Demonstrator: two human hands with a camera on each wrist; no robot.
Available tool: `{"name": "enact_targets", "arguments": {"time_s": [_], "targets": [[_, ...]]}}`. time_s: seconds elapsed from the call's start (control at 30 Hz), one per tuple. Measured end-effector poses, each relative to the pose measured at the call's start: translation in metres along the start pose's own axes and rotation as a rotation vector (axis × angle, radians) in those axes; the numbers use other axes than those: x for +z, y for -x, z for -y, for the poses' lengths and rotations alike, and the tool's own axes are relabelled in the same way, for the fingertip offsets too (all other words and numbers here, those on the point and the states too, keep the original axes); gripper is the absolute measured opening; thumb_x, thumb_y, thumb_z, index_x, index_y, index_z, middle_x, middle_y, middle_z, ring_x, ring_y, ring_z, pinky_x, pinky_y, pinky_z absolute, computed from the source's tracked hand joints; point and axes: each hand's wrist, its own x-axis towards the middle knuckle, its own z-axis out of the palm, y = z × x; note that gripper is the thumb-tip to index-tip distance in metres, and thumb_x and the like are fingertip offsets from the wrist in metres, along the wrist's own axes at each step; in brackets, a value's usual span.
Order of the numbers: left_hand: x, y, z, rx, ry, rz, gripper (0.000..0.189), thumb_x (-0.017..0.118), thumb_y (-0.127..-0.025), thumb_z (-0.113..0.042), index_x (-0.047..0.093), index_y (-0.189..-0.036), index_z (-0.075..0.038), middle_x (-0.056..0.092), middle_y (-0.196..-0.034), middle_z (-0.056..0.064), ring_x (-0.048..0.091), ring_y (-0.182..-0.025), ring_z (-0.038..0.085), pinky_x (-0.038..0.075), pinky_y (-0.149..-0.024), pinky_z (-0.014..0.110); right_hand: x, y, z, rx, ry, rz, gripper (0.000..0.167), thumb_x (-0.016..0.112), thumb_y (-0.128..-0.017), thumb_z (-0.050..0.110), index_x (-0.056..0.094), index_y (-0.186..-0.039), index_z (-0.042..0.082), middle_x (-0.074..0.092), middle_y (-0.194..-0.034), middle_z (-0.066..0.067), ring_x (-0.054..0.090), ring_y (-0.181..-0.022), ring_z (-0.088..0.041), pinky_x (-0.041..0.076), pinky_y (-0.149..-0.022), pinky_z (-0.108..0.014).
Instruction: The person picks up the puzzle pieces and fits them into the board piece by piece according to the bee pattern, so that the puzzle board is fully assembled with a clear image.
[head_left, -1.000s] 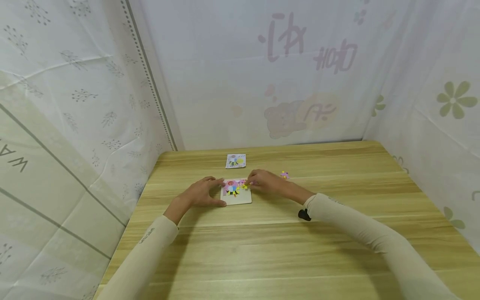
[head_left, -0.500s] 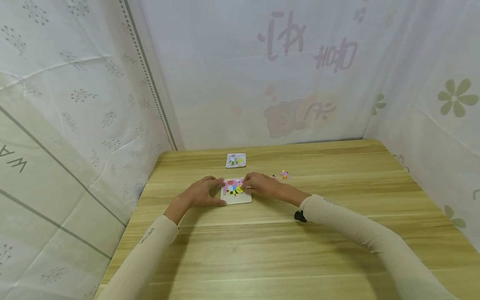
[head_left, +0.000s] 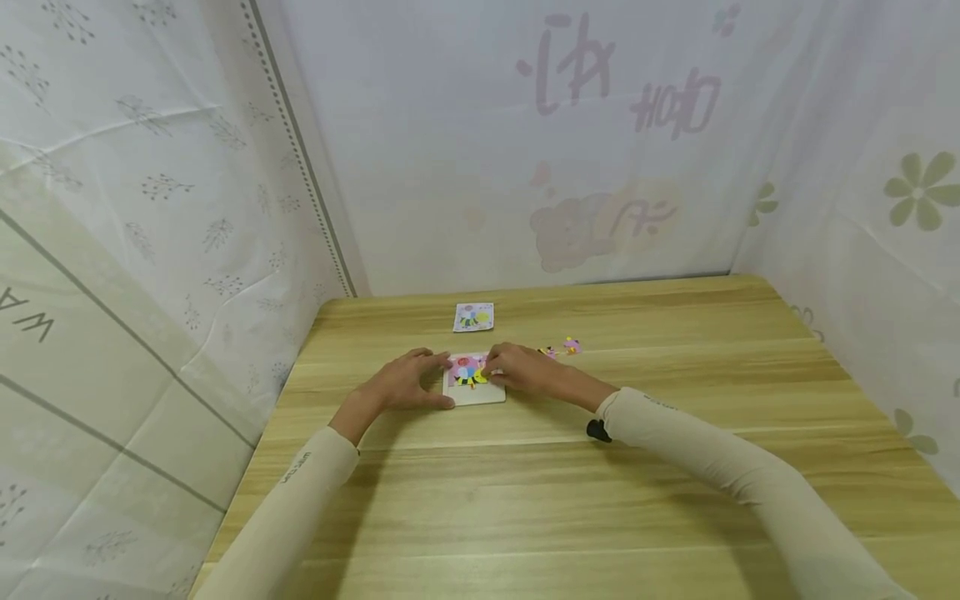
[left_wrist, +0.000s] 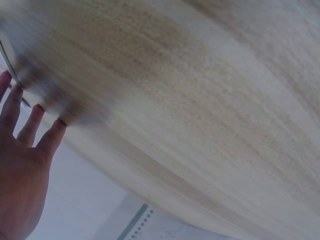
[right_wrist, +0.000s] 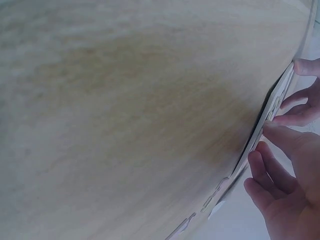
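A pale puzzle board [head_left: 480, 395] lies on the table with part of a bee picture on pink in its upper half. My left hand [head_left: 408, 382] rests along its left side, thumb at the near corner and fingertips at the far one. In the left wrist view the left hand's fingers [left_wrist: 35, 122] are fairly straight and spread. At the board's upper right my right hand [head_left: 525, 368] pinches a puzzle piece between thumb and fingers, with the piece mostly hidden beneath them. A yellow bee-head piece [head_left: 480, 376] shows beside the fingertips.
Loose puzzle pieces [head_left: 572, 346] lie to the right, beyond my right hand. Behind the board is a small picture card [head_left: 474, 317] with the same bee. The wooden table [head_left: 480, 508] ends at a patterned curtain [head_left: 450, 167].
My right hand has moved slightly left and nearer, and the yellow head piece now sits against the striped body. More loose pieces show behind that hand. My left hand stays on the board.
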Motion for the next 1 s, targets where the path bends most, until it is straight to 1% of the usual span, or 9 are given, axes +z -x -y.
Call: {"name": "enact_targets", "arguments": {"time_s": [0.1, 0.3, 0.43, 0.5, 0.6, 0.7, 0.83, 1.0], "targets": [[0.0, 0.0, 0.0, 0.005, -0.001, -0.005, 0.093, 0.077, -0.081, -0.07, 0.05, -0.156, -0.023, 0.045, -0.157, 0.018, 0.043, -0.144, 0.04, 0.038, -0.114, 0.062, 0.0, 0.0, 0.001, -0.001, 0.017, 0.005, 0.014, 0.072, -0.098, 0.009, 0.08, -0.109, 0.007, 0.071, -0.115, -0.012, 0.066, -0.109, -0.025, 0.056, -0.094, -0.034], [0.0, -0.001, 0.001, 0.013, -0.007, -0.012, 0.095, 0.076, -0.081, -0.071, 0.049, -0.157, -0.021, 0.046, -0.156, 0.019, 0.045, -0.142, 0.041, 0.038, -0.113, 0.062, 0.0, 0.001, 0.002, 0.026, 0.03, 0.028, 0.016, 0.07, -0.1, 0.011, 0.079, -0.112, 0.008, 0.069, -0.117, -0.013, 0.066, -0.109, -0.025, 0.058, -0.091, -0.034], [0.0, -0.001, 0.002, 0.017, -0.008, -0.015, 0.095, 0.077, -0.081, -0.071, 0.049, -0.157, -0.021, 0.046, -0.156, 0.02, 0.045, -0.142, 0.041, 0.039, -0.113, 0.063, -0.002, 0.003, 0.001, 0.046, 0.01, 0.033, 0.019, 0.069, -0.102, 0.013, 0.078, -0.117, 0.007, 0.068, -0.12, -0.013, 0.065, -0.112, -0.024, 0.057, -0.094, -0.035], [0.001, -0.002, 0.003, 0.015, -0.012, -0.01, 0.095, 0.076, -0.081, -0.072, 0.049, -0.157, -0.021, 0.046, -0.156, 0.019, 0.045, -0.142, 0.04, 0.039, -0.113, 0.062, -0.006, 0.005, 0.0, 0.07, -0.02, 0.023, 0.02, 0.068, -0.103, 0.014, 0.077, -0.119, 0.006, 0.068, -0.121, -0.012, 0.065, -0.113, -0.023, 0.056, -0.096, -0.036], [0.001, -0.002, 0.003, 0.018, -0.016, -0.008, 0.096, 0.075, -0.08, -0.073, 0.05, -0.156, -0.021, 0.046, -0.156, 0.019, 0.045, -0.142, 0.04, 0.038, -0.113, 0.063, -0.012, 0.008, -0.004, 0.132, -0.056, -0.006, 0.023, 0.065, -0.104, 0.014, 0.076, -0.122, 0.005, 0.068, -0.122, -0.01, 0.064, -0.115, -0.022, 0.055, -0.098, -0.038], [0.0, -0.003, 0.003, 0.014, -0.016, -0.007, 0.096, 0.076, -0.079, -0.073, 0.051, -0.156, -0.022, 0.046, -0.156, 0.018, 0.045, -0.142, 0.039, 0.038, -0.114, 0.063, -0.018, 0.012, -0.012, 0.197, -0.083, -0.039, 0.024, 0.065, -0.103, 0.01, 0.076, -0.123, 0.003, 0.068, -0.122, -0.011, 0.065, -0.112, -0.023, 0.055, -0.096, -0.038], [0.0, -0.004, 0.004, 0.013, -0.013, -0.003, 0.094, 0.078, -0.08, -0.071, 0.051, -0.155, -0.022, 0.046, -0.156, 0.017, 0.043, -0.143, 0.039, 0.037, -0.115, 0.063, -0.022, 0.019, -0.024, 0.253, -0.06, -0.06, 0.025, 0.07, -0.1, 0.011, 0.076, -0.122, 0.001, 0.07, -0.121, -0.012, 0.067, -0.109, -0.024, 0.057, -0.092, -0.039], [0.002, -0.005, 0.005, 0.01, -0.009, -0.002, 0.091, 0.079, -0.08, -0.068, 0.052, -0.155, -0.023, 0.045, -0.158, 0.017, 0.042, -0.145, 0.039, 0.035, -0.116, 0.062, -0.023, 0.026, -0.035, 0.286, -0.025, -0.068, 0.03, 0.075, -0.097, 0.017, 0.075, -0.122, -0.001, 0.071, -0.119, -0.015, 0.067, -0.107, -0.025, 0.057, -0.091, -0.04]]}}
